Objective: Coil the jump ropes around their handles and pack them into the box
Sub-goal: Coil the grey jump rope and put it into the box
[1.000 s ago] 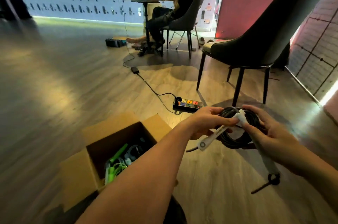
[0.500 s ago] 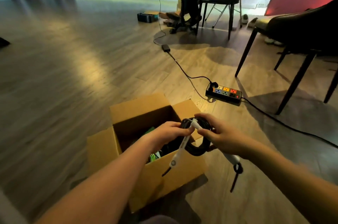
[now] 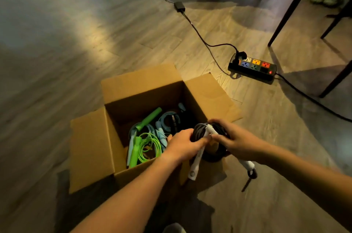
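Black coiled rope gripped by both hands over box.

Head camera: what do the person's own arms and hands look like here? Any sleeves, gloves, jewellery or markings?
The left hand and right hand are bare: no gloves, and no rings show on the fingers. The left forearm and right forearm are uncovered to the frame's edge. No sleeve, watch, band or marking is visible.
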A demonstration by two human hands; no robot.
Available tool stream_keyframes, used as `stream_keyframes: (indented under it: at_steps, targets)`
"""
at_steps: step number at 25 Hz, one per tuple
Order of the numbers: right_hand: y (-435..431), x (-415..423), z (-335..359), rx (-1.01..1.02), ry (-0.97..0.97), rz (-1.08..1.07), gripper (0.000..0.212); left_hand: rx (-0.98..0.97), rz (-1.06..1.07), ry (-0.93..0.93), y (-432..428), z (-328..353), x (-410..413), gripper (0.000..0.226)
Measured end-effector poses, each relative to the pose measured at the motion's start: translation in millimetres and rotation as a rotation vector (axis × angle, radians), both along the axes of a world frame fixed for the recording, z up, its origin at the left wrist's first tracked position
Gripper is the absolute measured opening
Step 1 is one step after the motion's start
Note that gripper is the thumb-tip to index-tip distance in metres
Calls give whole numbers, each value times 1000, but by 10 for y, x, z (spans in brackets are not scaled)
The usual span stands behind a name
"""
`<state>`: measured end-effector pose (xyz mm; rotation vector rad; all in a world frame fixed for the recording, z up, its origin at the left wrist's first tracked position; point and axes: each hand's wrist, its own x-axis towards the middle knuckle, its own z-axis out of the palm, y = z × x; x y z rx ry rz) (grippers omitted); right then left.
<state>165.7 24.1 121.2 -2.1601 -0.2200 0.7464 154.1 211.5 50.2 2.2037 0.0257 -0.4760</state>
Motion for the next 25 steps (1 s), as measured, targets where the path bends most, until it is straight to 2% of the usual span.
stream_keyframes:
  at_steps: [2, 4, 9, 13, 16, 19, 23, 25]
  targets:
    - [-156, 45, -19, 12, -13, -12, 48, 86, 40, -173, -185, -51, 4, 63]
    - [-327, 87, -24, 31, -41, -24, 46, 47, 63, -233, -348, -126, 62, 59]
    - [-865, 7, 14, 62, -24, -98, 43, 39, -39, -289, -832, -192, 113, 51]
    - [-1410, -198, 116, 62, -45, -158, 47, -27, -103, -193, -1404, -126, 56, 57]
    - [-1755, -274, 178, 45, -81, -146, 44, -132, -133, -91, -1768, -35, -43, 60]
    - [-1837, -181, 227, 108, -131, -125, 44, -289, -69, -69, -1825, 96, 84, 59]
    - [-1674, 207, 303, 170, -313, -119, 43, -510, 13, -130, -1573, 388, 480, 34]
    - [-1537, 442, 249, 168, -401, -81, 43, -559, 79, -158, -1408, 471, 646, 24]
